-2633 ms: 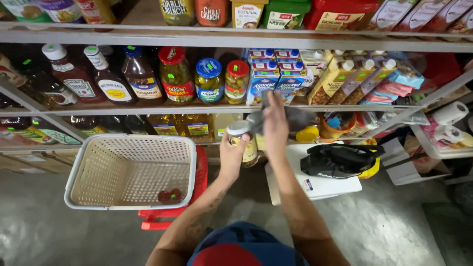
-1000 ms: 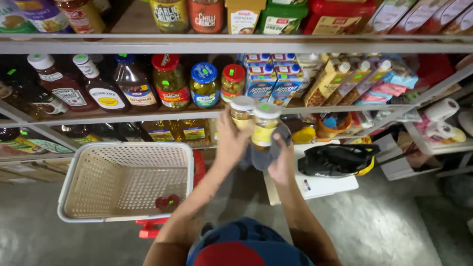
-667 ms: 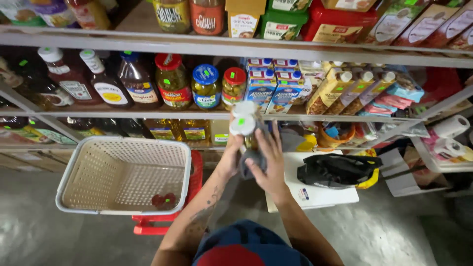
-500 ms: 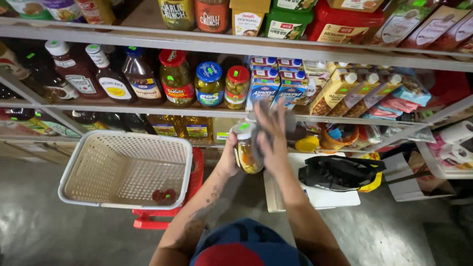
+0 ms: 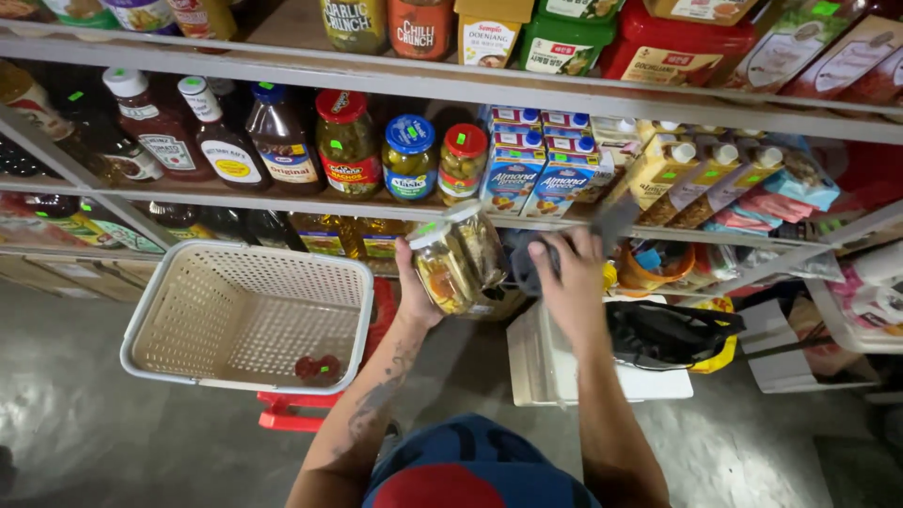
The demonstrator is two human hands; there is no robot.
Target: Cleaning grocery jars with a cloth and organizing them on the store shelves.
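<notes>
Two glass jars point(image 5: 461, 259) of yellowish pickled vegetables sit side by side in the left hand point(image 5: 417, 292), which grips them from below. They tilt, long axes slanting up and leftward, pale lids toward the shelf point(image 5: 310, 199). The right hand point(image 5: 572, 277) clutches a dark grey cloth point(image 5: 527, 259) just beside them. Behind stand red- and blue-lidded jars, blue cartons and brown sauce bottles with white labels. Lower left, a cream basket point(image 5: 246, 315) rests on a red stool.

The grey cloth point(image 5: 527, 259) sits partly hidden behind the jars point(image 5: 461, 259).
</notes>
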